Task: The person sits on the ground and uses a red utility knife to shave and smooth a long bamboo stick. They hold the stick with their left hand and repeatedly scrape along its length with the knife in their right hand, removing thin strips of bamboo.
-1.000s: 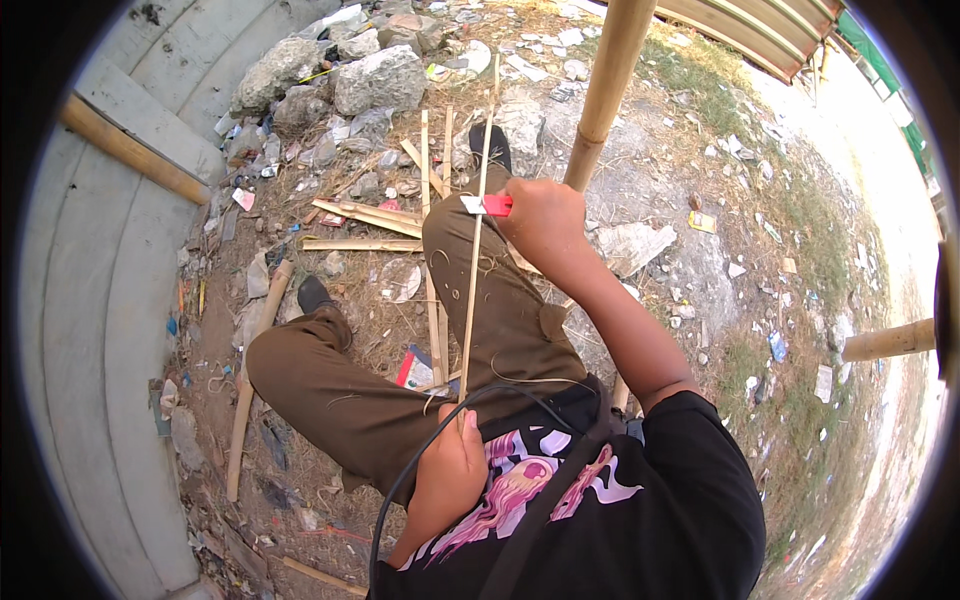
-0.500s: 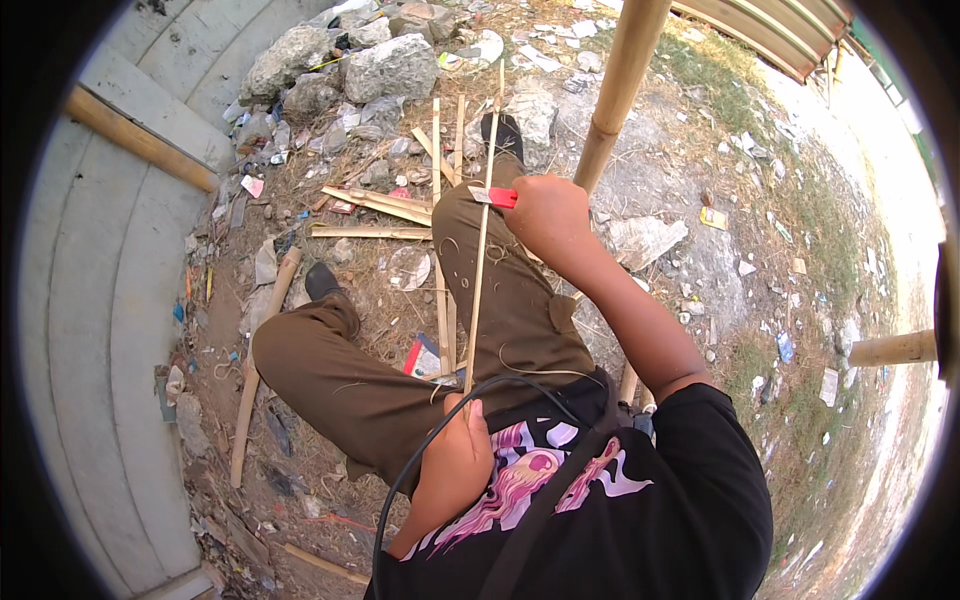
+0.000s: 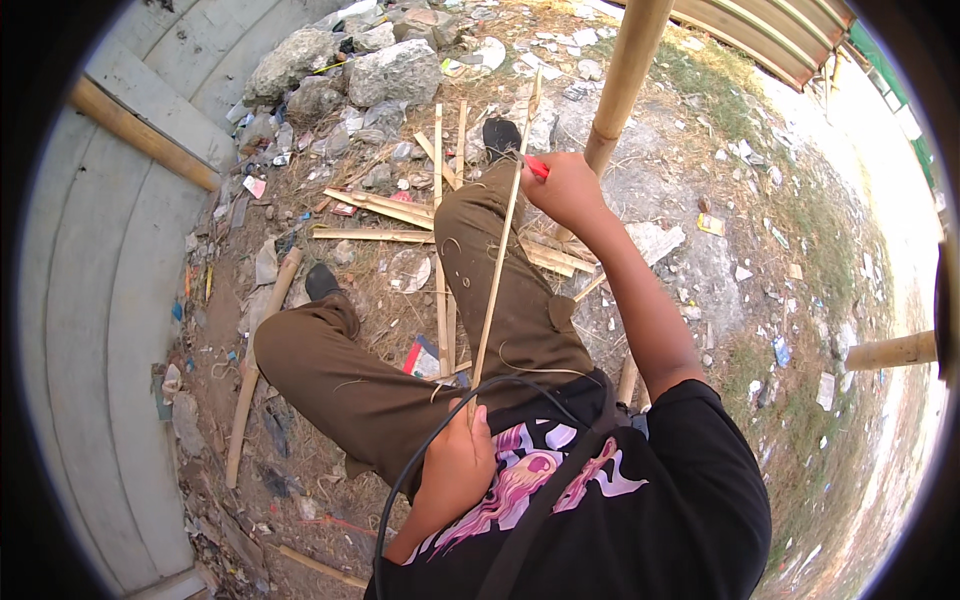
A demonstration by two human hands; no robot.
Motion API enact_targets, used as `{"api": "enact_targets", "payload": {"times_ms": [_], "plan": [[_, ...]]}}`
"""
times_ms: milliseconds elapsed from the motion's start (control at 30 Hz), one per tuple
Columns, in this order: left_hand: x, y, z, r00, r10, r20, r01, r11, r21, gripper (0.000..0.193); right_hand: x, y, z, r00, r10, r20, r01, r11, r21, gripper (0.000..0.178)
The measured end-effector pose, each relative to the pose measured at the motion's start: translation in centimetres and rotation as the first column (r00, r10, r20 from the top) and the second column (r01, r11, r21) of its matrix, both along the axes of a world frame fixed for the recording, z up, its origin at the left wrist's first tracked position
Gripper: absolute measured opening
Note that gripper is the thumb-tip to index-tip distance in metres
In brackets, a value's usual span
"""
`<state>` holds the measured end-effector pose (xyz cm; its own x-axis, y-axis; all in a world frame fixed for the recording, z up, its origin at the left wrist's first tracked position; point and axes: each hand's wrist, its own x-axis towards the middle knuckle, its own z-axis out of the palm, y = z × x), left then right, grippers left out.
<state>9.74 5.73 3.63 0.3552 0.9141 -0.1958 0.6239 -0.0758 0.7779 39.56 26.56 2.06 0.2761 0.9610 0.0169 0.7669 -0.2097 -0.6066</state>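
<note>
A long thin bamboo strip [image 3: 505, 240] runs from my lap out past my right knee. Its near end is pinched by my left hand [image 3: 458, 462], thumb on top, close against my belly. My right hand [image 3: 568, 195] is closed round a red-handled utility knife [image 3: 537, 168] above the right shin. The knife meets the strip towards its far part; the blade is mostly hidden there. Thin curled shavings [image 3: 452, 248] lie on my brown trousers [image 3: 330, 365]. A black cable [image 3: 425, 440] loops over the left wrist.
Split bamboo pieces [image 3: 375, 236] lie beyond my knees. A thick bamboo pole [image 3: 622, 95] stands ahead to the right. Rocks [image 3: 392, 75] and litter cover the ground at the far left, beside a grey panel wall [image 3: 95, 350]. Another bamboo length [image 3: 262, 365] lies left of my leg.
My right hand with the utility knife has moved outward along the strip, slightly right. The strip's far end has swung to the right. My left hand has hardly moved.
</note>
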Motion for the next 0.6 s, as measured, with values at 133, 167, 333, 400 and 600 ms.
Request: {"api": "enact_targets", "payload": {"times_ms": [133, 167, 333, 400, 600], "plan": [[0.0, 1.1, 1.1, 0.995, 0.045, -0.085, -0.054, 0.994, -0.097, 0.021, 1.8, -0.6, -1.8, 0.946, 0.147, -0.289, -0.064, 0.958, 0.279, 0.027], [-0.7, 1.6, 1.3, 0.993, 0.042, -0.112, -0.055, 0.992, -0.112, 0.023, 2.3, -1.7, -1.7, 0.922, 0.155, -0.354, -0.099, 0.98, 0.172, 0.028], [-6.9, 2.5, 0.3, 0.988, 0.004, -0.155, -0.023, 0.992, -0.123, 0.022, 0.3, -7.4, -2.0, 0.418, 0.073, -0.905, -0.296, 0.953, -0.06, 0.02], [-9.0, 1.7, 0.8, 0.992, -0.037, -0.118, 0.004, 0.963, -0.268, 0.021, -0.4, -9.9, -3.4, 0.492, 0.194, -0.849, -0.351, 0.936, 0.011, 0.011], [-10.3, -2.8, 1.3, 0.975, -0.04, -0.217, -0.012, 0.972, -0.234, 0.02, -3.1, -13.8, -5.2, 0.923, 0.164, -0.347, -0.171, 0.985, 0.01, 0.025]]}}
